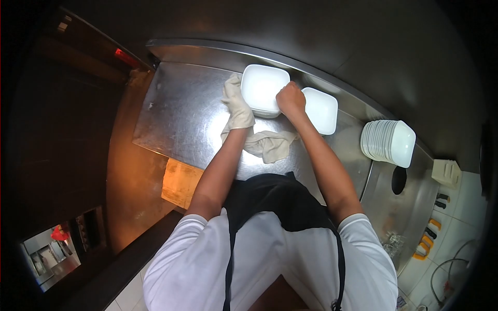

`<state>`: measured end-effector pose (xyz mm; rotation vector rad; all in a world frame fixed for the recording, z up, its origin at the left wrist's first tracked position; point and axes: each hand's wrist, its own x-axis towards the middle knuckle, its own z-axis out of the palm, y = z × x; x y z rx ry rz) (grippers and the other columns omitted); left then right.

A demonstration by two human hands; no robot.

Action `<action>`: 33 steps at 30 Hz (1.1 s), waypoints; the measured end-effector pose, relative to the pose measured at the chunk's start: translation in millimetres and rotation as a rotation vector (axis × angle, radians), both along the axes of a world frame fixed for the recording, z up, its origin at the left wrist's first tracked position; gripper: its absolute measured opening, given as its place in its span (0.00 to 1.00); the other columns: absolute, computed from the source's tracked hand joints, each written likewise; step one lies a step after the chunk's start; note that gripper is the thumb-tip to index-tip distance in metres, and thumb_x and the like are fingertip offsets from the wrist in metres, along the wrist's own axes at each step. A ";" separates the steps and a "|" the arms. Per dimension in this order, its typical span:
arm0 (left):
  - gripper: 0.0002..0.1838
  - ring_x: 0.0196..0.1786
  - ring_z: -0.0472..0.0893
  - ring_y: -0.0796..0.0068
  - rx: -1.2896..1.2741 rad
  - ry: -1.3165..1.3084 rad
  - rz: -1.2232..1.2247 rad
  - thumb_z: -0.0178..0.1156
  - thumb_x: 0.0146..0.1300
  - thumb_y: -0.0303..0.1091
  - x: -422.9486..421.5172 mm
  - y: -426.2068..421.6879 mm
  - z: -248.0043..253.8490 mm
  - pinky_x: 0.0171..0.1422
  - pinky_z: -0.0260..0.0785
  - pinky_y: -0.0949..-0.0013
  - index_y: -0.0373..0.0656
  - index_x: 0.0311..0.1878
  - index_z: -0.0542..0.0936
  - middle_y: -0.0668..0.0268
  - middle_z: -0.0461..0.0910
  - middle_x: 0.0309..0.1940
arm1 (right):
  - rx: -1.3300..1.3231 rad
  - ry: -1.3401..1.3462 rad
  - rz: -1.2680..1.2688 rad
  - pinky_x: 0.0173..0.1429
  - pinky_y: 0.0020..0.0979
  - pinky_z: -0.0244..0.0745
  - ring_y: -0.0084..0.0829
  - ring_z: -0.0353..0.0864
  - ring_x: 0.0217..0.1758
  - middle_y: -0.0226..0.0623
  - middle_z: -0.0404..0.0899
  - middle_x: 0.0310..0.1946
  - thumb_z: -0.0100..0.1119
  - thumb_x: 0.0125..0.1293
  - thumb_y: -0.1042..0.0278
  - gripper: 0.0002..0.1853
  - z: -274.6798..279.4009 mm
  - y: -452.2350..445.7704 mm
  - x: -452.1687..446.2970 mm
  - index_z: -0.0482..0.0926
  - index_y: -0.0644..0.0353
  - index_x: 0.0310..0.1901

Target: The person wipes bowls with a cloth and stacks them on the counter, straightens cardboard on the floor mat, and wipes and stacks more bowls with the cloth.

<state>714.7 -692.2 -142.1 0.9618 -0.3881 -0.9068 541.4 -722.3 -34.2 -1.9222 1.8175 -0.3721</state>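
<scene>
On the steel counter stands a stack of white square dishes (265, 85) with rounded corners. My left hand (237, 106) is at its left side, covered by a pale cloth (272, 145) whose loose end trails across the counter. The cloth hides most of those fingers. At the right rim of the same stack, my right hand (291, 98) is closed, its fingertips out of sight. Just right of that hand is another white square dish (321, 110), part of it behind my forearm; I cannot tell how many lie under it.
A tilted row of nested white dishes (386, 141) leans on the counter at the right, beside a dark round hole (399, 180). A raised steel edge (218, 47) runs along the back. Yellow-and-black handles (426, 241) and a pale block (446, 172) are at far right.
</scene>
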 end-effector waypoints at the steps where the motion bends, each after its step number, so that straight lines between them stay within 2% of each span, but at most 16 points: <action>1: 0.21 0.59 0.78 0.67 -0.020 0.008 0.011 0.47 0.80 0.43 2.0 -4.4 -8.3 0.69 0.68 0.64 0.34 0.55 0.79 0.60 0.80 0.52 | -0.005 -0.007 0.000 0.57 0.53 0.81 0.61 0.86 0.51 0.65 0.85 0.47 0.52 0.68 0.69 0.16 2.5 0.2 -0.3 0.79 0.74 0.48; 4: 0.18 0.50 0.82 0.70 -0.026 -0.123 0.085 0.49 0.78 0.40 3.3 -14.8 -14.9 0.60 0.74 0.66 0.35 0.51 0.81 0.63 0.83 0.43 | 0.005 -0.026 -0.003 0.57 0.51 0.82 0.61 0.87 0.50 0.66 0.85 0.45 0.53 0.64 0.71 0.16 6.8 -2.1 -0.9 0.80 0.76 0.46; 7: 0.14 0.45 0.83 0.71 0.092 -0.069 0.048 0.51 0.77 0.37 4.7 -13.4 11.5 0.53 0.76 0.67 0.37 0.49 0.81 0.65 0.83 0.42 | 0.062 -0.021 0.017 0.58 0.51 0.81 0.61 0.86 0.51 0.64 0.86 0.45 0.55 0.65 0.69 0.18 11.3 -5.0 -4.5 0.81 0.75 0.49; 9: 0.11 0.43 0.83 0.71 0.092 0.006 0.114 0.52 0.77 0.35 -9.7 3.9 58.1 0.51 0.76 0.68 0.39 0.47 0.81 0.64 0.84 0.39 | 0.089 0.001 0.063 0.58 0.51 0.81 0.61 0.86 0.51 0.62 0.86 0.45 0.58 0.66 0.65 0.20 16.2 -2.0 -12.7 0.81 0.74 0.52; 10: 0.10 0.43 0.83 0.71 0.093 0.042 0.146 0.52 0.76 0.34 -15.9 14.9 72.6 0.50 0.76 0.68 0.39 0.46 0.80 0.64 0.84 0.38 | 0.028 -0.061 0.072 0.59 0.50 0.80 0.60 0.86 0.51 0.61 0.86 0.46 0.60 0.66 0.63 0.20 23.0 4.9 -19.2 0.82 0.73 0.53; 12: 0.09 0.43 0.83 0.71 -0.100 0.402 -0.032 0.53 0.76 0.34 2.3 36.9 75.3 0.51 0.76 0.69 0.40 0.45 0.80 0.63 0.84 0.38 | -0.094 -0.180 0.093 0.60 0.49 0.80 0.60 0.85 0.53 0.59 0.86 0.48 0.63 0.67 0.60 0.22 39.6 27.6 -40.4 0.82 0.71 0.55; 14: 0.09 0.42 0.83 0.71 -0.085 0.603 -0.109 0.54 0.76 0.35 13.5 65.2 89.3 0.50 0.76 0.70 0.41 0.44 0.80 0.63 0.84 0.38 | -0.464 -0.074 0.038 0.61 0.48 0.79 0.56 0.84 0.56 0.54 0.85 0.54 0.67 0.66 0.57 0.23 26.7 42.2 -79.3 0.83 0.66 0.56; 16: 0.09 0.39 0.83 0.71 0.142 0.637 -0.081 0.55 0.76 0.36 9.1 110.9 176.2 0.48 0.76 0.72 0.42 0.42 0.79 0.63 0.84 0.36 | -0.732 0.167 -0.016 0.62 0.47 0.78 0.52 0.82 0.60 0.54 0.84 0.54 0.69 0.65 0.59 0.22 23.1 52.0 -124.1 0.83 0.67 0.54; 18: 0.04 0.42 0.84 0.70 -0.023 0.208 -0.303 0.62 0.69 0.29 22.2 153.1 201.2 0.51 0.78 0.72 0.39 0.43 0.80 0.63 0.84 0.37 | -0.426 0.229 -0.083 0.60 0.49 0.79 0.52 0.84 0.56 0.54 0.85 0.50 0.69 0.65 0.59 0.20 19.0 62.3 -156.6 0.82 0.67 0.51; 20: 0.11 0.44 0.85 0.70 -0.001 -1.068 0.132 0.67 0.59 0.18 18.9 176.1 211.2 0.52 0.78 0.71 0.36 0.45 0.82 0.64 0.83 0.37 | -0.217 0.228 -0.129 0.56 0.51 0.81 0.54 0.86 0.52 0.54 0.87 0.46 0.69 0.65 0.58 0.19 12.1 66.3 -176.9 0.82 0.66 0.48; 21: 0.19 0.50 0.84 0.70 -0.064 -1.209 0.024 0.68 0.56 0.17 25.6 188.9 230.8 0.56 0.78 0.70 0.36 0.52 0.79 0.63 0.82 0.44 | -0.162 0.199 -0.135 0.54 0.52 0.81 0.56 0.86 0.49 0.55 0.87 0.44 0.69 0.66 0.58 0.18 5.9 65.3 -183.3 0.81 0.67 0.46; 23: 0.30 0.57 0.82 0.71 0.005 -0.597 0.066 0.70 0.57 0.20 7.1 204.1 265.8 0.61 0.77 0.69 0.36 0.64 0.74 0.61 0.80 0.53 | -0.147 0.176 -0.152 0.51 0.53 0.82 0.58 0.87 0.44 0.56 0.87 0.39 0.67 0.67 0.58 0.17 -7.6 62.2 -189.7 0.80 0.67 0.44; 25: 0.23 0.54 0.83 0.70 0.091 -0.662 0.155 0.68 0.57 0.25 15.7 202.6 226.9 0.55 0.78 0.69 0.37 0.57 0.76 0.58 0.81 0.50 | -0.221 0.188 -0.171 0.48 0.55 0.82 0.60 0.87 0.40 0.57 0.87 0.36 0.64 0.67 0.59 0.16 -20.3 60.4 -190.5 0.79 0.68 0.43; 27: 0.17 0.50 0.84 0.69 0.175 -0.731 0.251 0.66 0.57 0.30 26.4 198.7 190.0 0.48 0.79 0.70 0.37 0.50 0.79 0.56 0.81 0.46 | -0.192 0.168 -0.165 0.48 0.55 0.82 0.61 0.87 0.41 0.58 0.87 0.36 0.61 0.68 0.61 0.15 -26.0 56.3 -193.4 0.78 0.68 0.42; 29: 0.17 0.50 0.84 0.67 0.163 -0.674 0.228 0.66 0.58 0.31 9.7 188.5 187.1 0.51 0.78 0.68 0.38 0.50 0.80 0.56 0.82 0.46 | -0.209 0.136 -0.166 0.48 0.56 0.82 0.61 0.87 0.41 0.59 0.86 0.36 0.60 0.68 0.63 0.14 -22.9 52.7 -192.7 0.78 0.68 0.42; 33: 0.16 0.50 0.84 0.64 0.102 -0.620 0.001 0.65 0.61 0.32 -30.5 188.2 206.8 0.55 0.77 0.65 0.38 0.51 0.80 0.57 0.82 0.45 | -0.298 0.050 -0.154 0.44 0.54 0.81 0.60 0.86 0.38 0.59 0.86 0.35 0.60 0.67 0.68 0.11 -6.1 64.5 -200.5 0.77 0.70 0.41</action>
